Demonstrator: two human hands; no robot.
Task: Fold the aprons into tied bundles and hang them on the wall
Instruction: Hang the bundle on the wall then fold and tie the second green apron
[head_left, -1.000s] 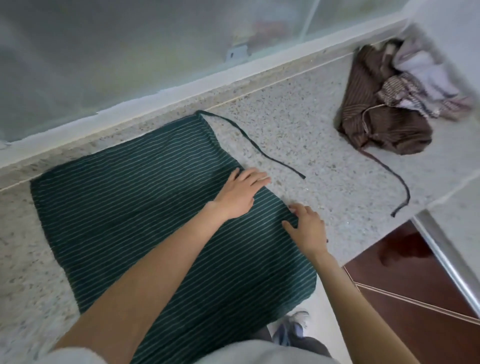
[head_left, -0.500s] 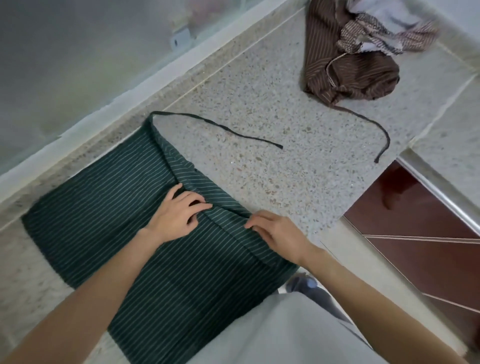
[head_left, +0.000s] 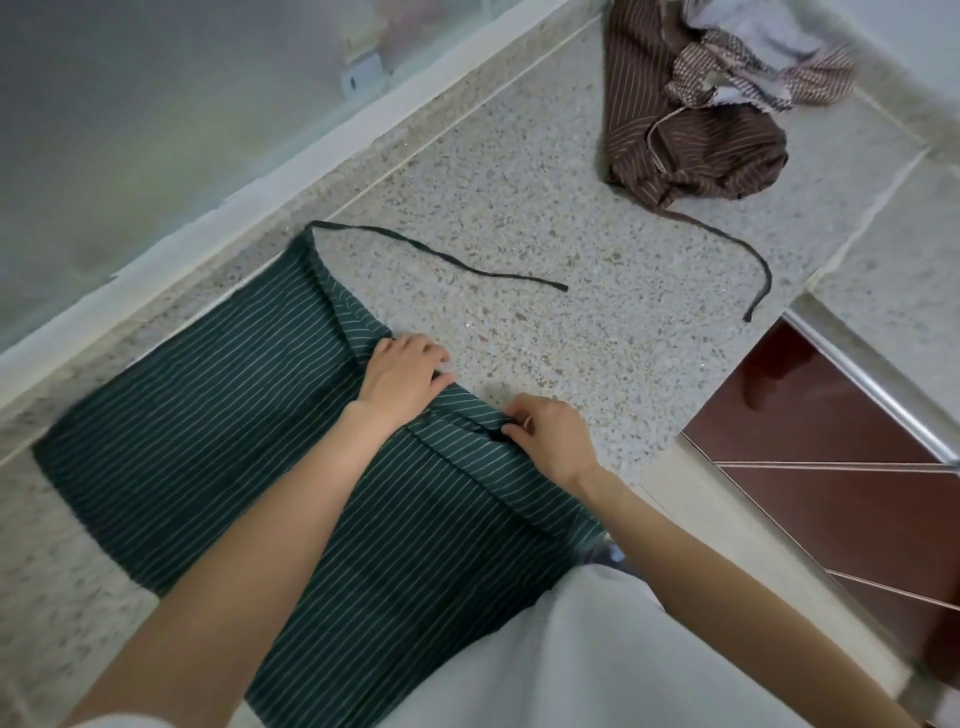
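A white garment (head_left: 571, 665) of the person is seen at the bottom edge, nearest the camera. Both forearms are extended over a green striped apron (head_left: 208, 426) that is spread flat on the speckled worktop (head_left: 519, 208), its near edge hanging off the front. The right hand (head_left: 550, 441) is placed at the apron's right border; its fingers (head_left: 519, 423) are curled and clamped on the waistband edge, where a small dark bit of fabric is pinched. The left hand (head_left: 400, 379) is laid just beside it, slightly farther away, palm down on the same border, fingers together and only lightly bent, pressing the cloth against the worktop. A fold ridge is seen running along the border under and between both hands.

Beyond the hands, the apron's dark tie strap (head_left: 441, 254) is stretched loose across the worktop from the far corner. Farther right, a crumpled brown striped apron (head_left: 691, 150) is heaped with a paler cloth (head_left: 748, 47) on top, its own strap (head_left: 748, 260) trailing toward the front edge. A frosted pane (head_left: 156, 104) is set along the back; red-brown floor tiles (head_left: 810, 467) are seen at right.

Compared with half a second ago, the left hand has been shifted rightward onto the border, closer to the right hand, and the right fingers have been tightened into a pinch.
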